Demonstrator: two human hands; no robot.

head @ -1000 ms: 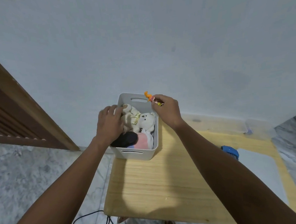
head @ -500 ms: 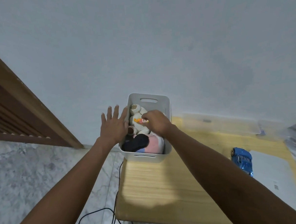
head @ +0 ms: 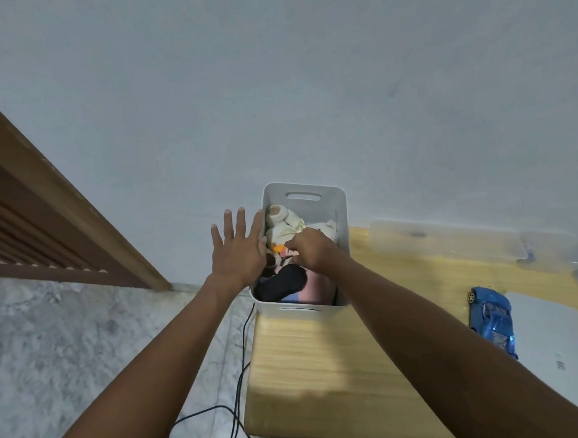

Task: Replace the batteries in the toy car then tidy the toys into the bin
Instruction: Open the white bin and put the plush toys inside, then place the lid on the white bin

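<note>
A person leans over a small wooden table (head: 325, 370), both bare arms reaching forward to a white plastic bin (head: 304, 193) at its far left corner. The left hand (head: 238, 253) is flat with its fingers spread and straight, holding nothing, its palm against the bin's left rim. The right hand (head: 312, 248) is down inside the bin with curled fingers pinching a small orange and pink toy (head: 279, 249), which sits just to the left of its knuckles, between the two hands. Around that hand the bin is packed with soft toys: a cream plush animal (head: 283, 224) beyond the fingers, and a black plush piece (head: 280, 282) and pink plush (head: 314, 287) nearer the wrists. The one toy outside the bin is the blue toy car (head: 492, 321). It lies on the table well to the right of the right forearm and nearer the body than either hand, its long axis running roughly away from the person, tilted a little. The right hand is plainly the nearer one to fetch it, probably by drawing back and swinging rightward. A black cable (head: 237, 386) trails over the marble floor (head: 83, 335) below the left forearm.
</note>
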